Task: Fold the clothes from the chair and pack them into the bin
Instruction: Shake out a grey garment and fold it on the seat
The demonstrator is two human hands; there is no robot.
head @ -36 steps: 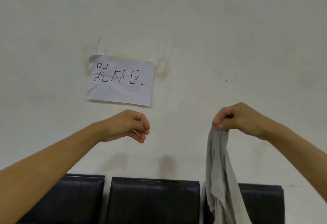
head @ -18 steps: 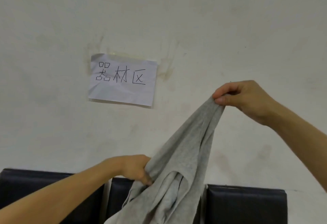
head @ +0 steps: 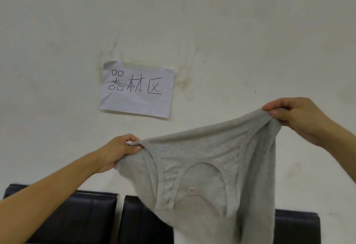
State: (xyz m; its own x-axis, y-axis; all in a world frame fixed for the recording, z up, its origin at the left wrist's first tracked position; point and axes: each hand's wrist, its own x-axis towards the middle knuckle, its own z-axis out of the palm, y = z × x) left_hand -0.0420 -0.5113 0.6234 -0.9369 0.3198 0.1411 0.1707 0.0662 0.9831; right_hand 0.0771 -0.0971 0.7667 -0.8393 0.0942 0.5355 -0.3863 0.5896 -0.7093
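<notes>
Grey shirt [head: 208,166] held spread in the air before a white wall [head: 212,22], left hand [head: 117,151] fingers pinching one shoulder, right hand [head: 296,118] fingers pinching the other, higher, black chairs [head: 77,218] below

Views: one, head-worn.
Facing: straight ahead at a white wall [head: 231,22] with a paper sign [head: 137,91], level rather than downward.
Nearness: close; both forearms reach in from the lower corners.
Lower edge: tops of black chair backs [head: 77,218].
Shared area: none; single view.
</notes>
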